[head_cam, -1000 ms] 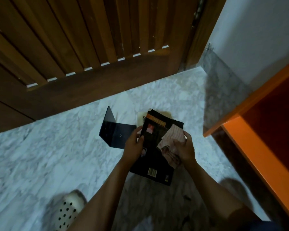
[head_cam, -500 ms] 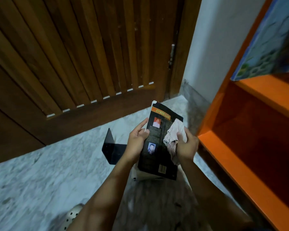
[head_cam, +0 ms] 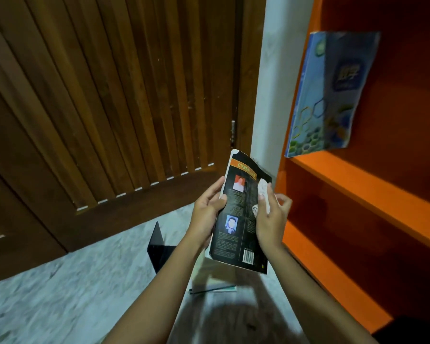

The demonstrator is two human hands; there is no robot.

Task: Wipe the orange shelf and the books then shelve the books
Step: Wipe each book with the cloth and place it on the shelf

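A black paperback [head_cam: 236, 219] with an orange title band is held upright in front of me, back cover facing me. My left hand [head_cam: 206, 212] grips its left edge. My right hand [head_cam: 271, 217] presses a pale crumpled cloth [head_cam: 263, 194] against the book's right side. The orange shelf unit [head_cam: 353, 184] stands to the right. A blue book [head_cam: 330, 93] leans upright on its upper board. Below my hands, more books [head_cam: 211, 279] lie flat on the floor, partly hidden.
A black metal bookend [head_cam: 159, 247] stands on the grey marble floor [head_cam: 60, 294] just left of my left forearm. A slatted brown wooden door [head_cam: 109, 95] fills the back. A white wall strip [head_cam: 276, 70] separates the door from the shelf.
Both hands have lifted the black book from near the floor to upright in front of the shelf. My view has tilted up, bringing the blue book and upper shelf into sight.
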